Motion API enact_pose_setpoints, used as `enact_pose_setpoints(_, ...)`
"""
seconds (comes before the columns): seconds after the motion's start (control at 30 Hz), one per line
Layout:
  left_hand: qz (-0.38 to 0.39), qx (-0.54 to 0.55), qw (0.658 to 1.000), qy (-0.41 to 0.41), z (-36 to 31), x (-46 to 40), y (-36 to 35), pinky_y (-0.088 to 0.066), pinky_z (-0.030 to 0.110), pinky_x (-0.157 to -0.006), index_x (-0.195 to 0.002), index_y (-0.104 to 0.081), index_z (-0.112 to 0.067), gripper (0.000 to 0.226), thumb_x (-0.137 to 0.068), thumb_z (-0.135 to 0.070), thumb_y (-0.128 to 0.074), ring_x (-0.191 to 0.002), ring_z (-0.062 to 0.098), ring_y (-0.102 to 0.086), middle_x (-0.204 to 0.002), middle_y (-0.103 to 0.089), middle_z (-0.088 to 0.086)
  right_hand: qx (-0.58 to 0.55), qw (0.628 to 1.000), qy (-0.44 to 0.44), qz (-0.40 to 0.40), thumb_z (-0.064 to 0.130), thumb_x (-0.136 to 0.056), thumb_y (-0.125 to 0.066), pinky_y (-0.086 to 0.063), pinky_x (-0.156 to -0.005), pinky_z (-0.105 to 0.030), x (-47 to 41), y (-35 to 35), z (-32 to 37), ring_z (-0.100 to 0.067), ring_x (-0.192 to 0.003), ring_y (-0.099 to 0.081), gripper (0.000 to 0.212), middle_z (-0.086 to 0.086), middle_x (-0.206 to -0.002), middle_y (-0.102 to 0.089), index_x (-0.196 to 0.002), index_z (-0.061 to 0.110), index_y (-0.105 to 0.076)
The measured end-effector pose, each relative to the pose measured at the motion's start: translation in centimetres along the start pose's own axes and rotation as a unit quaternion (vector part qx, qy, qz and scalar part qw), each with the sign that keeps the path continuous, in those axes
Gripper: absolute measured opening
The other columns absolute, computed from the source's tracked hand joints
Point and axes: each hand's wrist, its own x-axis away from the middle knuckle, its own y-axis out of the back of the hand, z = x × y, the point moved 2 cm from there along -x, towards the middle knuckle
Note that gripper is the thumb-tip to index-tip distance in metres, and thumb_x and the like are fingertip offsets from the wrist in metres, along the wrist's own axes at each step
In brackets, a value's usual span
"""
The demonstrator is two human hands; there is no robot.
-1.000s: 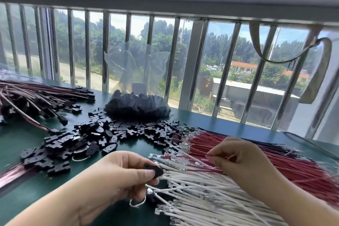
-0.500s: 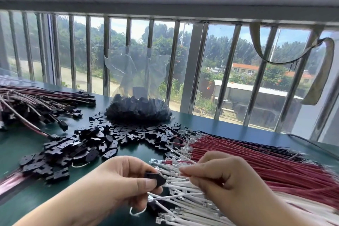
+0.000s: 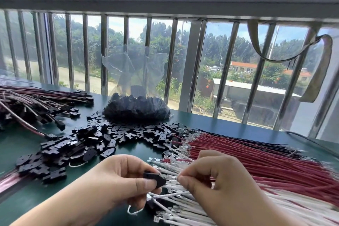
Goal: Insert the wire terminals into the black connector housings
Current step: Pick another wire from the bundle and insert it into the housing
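Note:
My left hand point(image 3: 117, 183) pinches a small black connector housing point(image 3: 155, 179) between thumb and fingers, low in the middle. My right hand point(image 3: 216, 187) pinches a wire terminal point(image 3: 172, 180) whose metal tip sits right at the housing's right end; the wire's colour is hidden by my fingers. Under both hands lie loose white wires point(image 3: 183, 205) with metal terminals. A thick bundle of red wires point(image 3: 256, 159) spreads to the right.
Loose black housings point(image 3: 88, 145) are scattered on the green table point(image 3: 18, 143). A clear bag of more housings point(image 3: 136, 108) stands by the barred window point(image 3: 194, 64). Finished wire assemblies point(image 3: 33, 102) are heaped at far left. A small white ring point(image 3: 134, 212) lies below my left hand.
My right hand came left from the red wire bundle, carrying a terminal to the housing held by my left hand. The left hand stayed nearly still.

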Motion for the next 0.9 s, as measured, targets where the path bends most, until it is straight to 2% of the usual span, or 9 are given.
enact_pose_setpoints(0.1, -0.024, 0.006, 1.0, -0.014, 0.0, -0.1, 0.1, -0.048, 0.024, -0.045, -0.078, -0.074, -0.004, 0.043, -0.038, -0.018, -0.084, -0.045, 0.02, -0.056, -0.076, -0.07, 0.025, -0.006, 1.0, -0.01, -0.001, 0.045, -0.074, -0.069, -0.053, -0.067, -0.027, 0.0, 0.1, -0.1, -0.002, -0.07, -0.056, 0.007, 0.022, -0.081, -0.058, -0.071, 0.051, -0.066)
enact_pose_setpoints(0.27, -0.002, -0.007, 1.0, -0.006, 0.1, -0.1, -0.1, -0.047, 0.026, -0.047, -0.079, -0.074, -0.004, 0.042, -0.041, -0.02, -0.085, -0.048, 0.021, -0.057, -0.076, -0.071, 0.023, -0.011, 1.0, -0.016, -0.003, 0.042, -0.073, -0.072, -0.052, -0.066, -0.024, 0.1, 0.1, 0.1, 0.001, -0.07, -0.056, 0.011, 0.026, -0.078, -0.057, -0.07, 0.051, -0.067)
enact_pose_setpoints(0.43, -0.004, -0.019, 1.0, -0.01, 0.1, -0.1, -0.2, -0.045, 0.028, -0.051, -0.081, -0.075, -0.005, 0.042, -0.044, -0.024, -0.084, -0.05, 0.02, -0.057, -0.076, -0.071, 0.022, 0.021, 1.0, 0.015, 0.002, 0.042, -0.076, -0.07, -0.049, -0.066, -0.019, 0.4, 0.2, 0.3, 0.006, -0.078, -0.055, 0.012, 0.033, -0.082, -0.055, -0.079, 0.052, -0.064)
enact_pose_setpoints(0.53, -0.013, 0.009, 1.0, -0.013, 0.2, -0.1, -0.5, -0.039, 0.029, -0.052, -0.079, -0.074, -0.003, 0.041, -0.044, -0.024, -0.082, -0.047, 0.02, -0.055, -0.073, -0.07, 0.023, 0.133, 0.988, 0.073, -0.003, 0.046, -0.077, -0.063, -0.045, -0.052, -0.014, 0.5, 0.4, 0.6, -0.003, -0.065, -0.054, 0.007, 0.016, -0.074, -0.054, -0.082, 0.043, -0.066)
enact_pose_setpoints(0.6, -0.001, 0.018, 1.0, -0.014, 0.2, 0.0, -0.7, -0.038, 0.028, -0.053, -0.079, -0.074, -0.004, 0.042, -0.044, -0.024, -0.085, -0.046, 0.018, -0.056, -0.073, -0.07, 0.021, 0.154, 0.984, 0.087, -0.027, 0.046, -0.074, -0.06, -0.042, -0.048, -0.014, 0.7, 0.6, 1.0, -0.003, -0.058, -0.05, 0.011, 0.013, -0.068, -0.05, -0.078, 0.038, -0.066)
enact_pose_setpoints(0.7, 0.003, 0.026, 0.999, -0.023, 0.1, 0.1, -0.7, -0.038, 0.027, -0.053, -0.08, -0.074, -0.005, 0.056, -0.034, -0.031, -0.094, -0.047, 0.018, -0.057, -0.074, -0.07, 0.021, 0.048, 0.997, 0.052, -0.033, 0.045, -0.075, -0.065, -0.046, -0.058, -0.016, 0.6, 0.5, 0.9, -0.006, -0.074, -0.056, 0.009, 0.015, -0.082, -0.056, -0.083, 0.043, -0.064)
enact_pose_setpoints(0.8, 0.0, 0.0, 0.999, -0.033, 0.0, 0.0, -1.0, -0.039, 0.026, -0.053, -0.081, -0.075, -0.009, 0.047, -0.04, -0.028, -0.089, -0.048, 0.016, -0.057, -0.073, -0.071, 0.018, 0.06, 0.997, 0.051, -0.005, 0.046, -0.077, -0.066, -0.04, -0.069, -0.005, 0.4, -0.3, 0.8, 0.013, -0.103, -0.044, 0.024, 0.033, -0.108, -0.049, -0.093, 0.056, -0.052)
enact_pose_setpoints(0.83, -0.001, -0.007, 0.999, -0.036, -0.1, 0.0, -1.1, -0.04, 0.026, -0.052, -0.082, -0.075, -0.01, 0.043, -0.044, -0.027, -0.085, -0.049, 0.016, -0.057, -0.073, -0.071, 0.017, 0.074, 0.996, 0.047, 0.008, 0.046, -0.077, -0.066, -0.039, -0.07, -0.004, 0.3, -0.5, 0.9, 0.017, -0.102, -0.043, 0.024, 0.037, -0.11, -0.045, -0.093, 0.056, -0.051)
enact_pose_setpoints(0.9, -0.006, -0.02, 0.999, -0.04, -0.2, 0.0, -1.2, -0.042, 0.027, -0.05, -0.082, -0.075, -0.009, 0.04, -0.047, -0.026, -0.082, -0.05, 0.017, -0.057, -0.073, -0.071, 0.018, 0.065, 0.997, 0.043, 0.02, 0.045, -0.078, -0.066, -0.043, -0.072, -0.01, 0.0, -0.5, 0.9, 0.012, -0.094, -0.05, 0.011, 0.036, -0.103, -0.049, -0.084, 0.05, -0.058)
